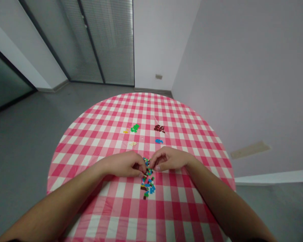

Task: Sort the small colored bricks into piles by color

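A mixed pile of small toy building bricks in blue, green, brown and other colours lies on the table in front of me. At its left side my left hand has its thumb and fingers curled together at the bricks. Opposite, my right hand reaches into the pile's upper part with bent fingers drawn in. Whatever sits at the fingertips of either hand is too small to make out. Beyond the hands are single-colour groups: green bricks, dark brown bricks, blue bricks, cream bricks and yellow bricks.
The round table wears a pink-and-white checked tablecloth. A pale wall rises close on the right. Glass partitions with blinds stand behind, and grey floor shows at left.
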Action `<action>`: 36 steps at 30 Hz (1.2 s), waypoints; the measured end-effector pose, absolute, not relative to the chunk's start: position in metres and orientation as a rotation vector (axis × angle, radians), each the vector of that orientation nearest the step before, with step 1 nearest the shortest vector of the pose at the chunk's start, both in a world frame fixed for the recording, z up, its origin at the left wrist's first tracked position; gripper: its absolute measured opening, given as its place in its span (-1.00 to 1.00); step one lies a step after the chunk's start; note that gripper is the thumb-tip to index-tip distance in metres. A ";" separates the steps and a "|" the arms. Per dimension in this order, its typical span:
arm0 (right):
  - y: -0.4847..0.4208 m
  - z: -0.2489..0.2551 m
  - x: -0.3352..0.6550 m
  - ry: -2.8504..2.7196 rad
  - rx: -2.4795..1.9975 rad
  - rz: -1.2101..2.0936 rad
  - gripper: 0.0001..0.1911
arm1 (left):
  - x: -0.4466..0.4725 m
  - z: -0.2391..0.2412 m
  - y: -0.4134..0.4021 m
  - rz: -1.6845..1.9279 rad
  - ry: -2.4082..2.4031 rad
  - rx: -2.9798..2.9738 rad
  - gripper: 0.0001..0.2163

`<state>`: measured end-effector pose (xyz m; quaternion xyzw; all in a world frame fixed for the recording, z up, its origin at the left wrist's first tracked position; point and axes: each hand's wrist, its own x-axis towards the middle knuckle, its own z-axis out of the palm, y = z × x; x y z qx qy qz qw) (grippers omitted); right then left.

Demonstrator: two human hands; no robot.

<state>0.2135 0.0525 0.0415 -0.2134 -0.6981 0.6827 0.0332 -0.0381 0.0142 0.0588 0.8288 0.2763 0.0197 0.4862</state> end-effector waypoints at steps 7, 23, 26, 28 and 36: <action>0.017 0.044 0.194 -2.262 -0.214 2.789 -0.31 | -0.058 0.066 0.017 -0.334 0.600 1.840 -0.96; 0.048 0.036 0.200 -1.850 -0.784 1.911 -0.65 | -0.053 0.062 0.020 -0.316 0.772 1.760 -0.84; 0.060 0.042 0.213 -1.739 -1.120 1.711 -0.68 | -0.044 0.066 0.013 -0.441 0.732 1.748 -0.84; 0.065 0.043 0.218 -1.787 -1.268 1.741 -0.70 | -0.039 0.064 0.009 -0.460 0.683 1.746 -0.85; 0.060 0.029 0.203 -1.838 -1.187 1.815 -0.74 | -0.031 0.049 0.013 -0.012 0.796 2.057 -0.86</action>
